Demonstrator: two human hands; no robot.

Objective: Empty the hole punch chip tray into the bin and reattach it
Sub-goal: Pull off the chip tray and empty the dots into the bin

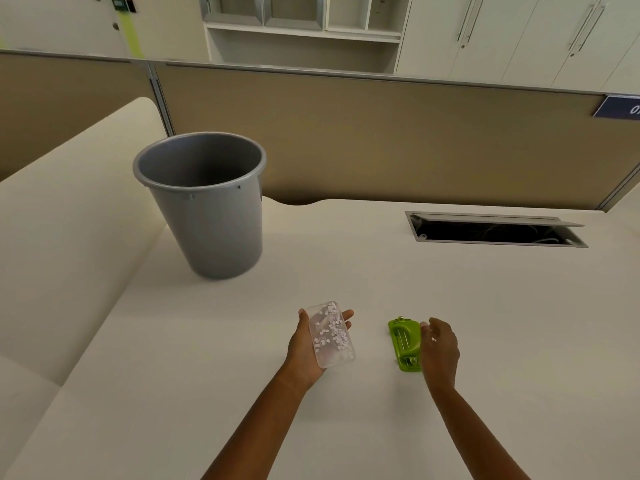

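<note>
Your forearms enter from bottom edge, elbows cut off. Left hand (306,348), palm up, cradles clear chip tray (331,334) with pale paper dots inside, left of green hole punch (405,344). Punch lies underside up on desk (346,427); its right side hidden behind your right hand (439,351), fingers loosely spread, touching punch edge, firm grasp not clear. Bare desk between tray and grey bin (204,202), which stands far left of punch. Open cable hatch (495,232) beyond punch, interior dark.
</note>
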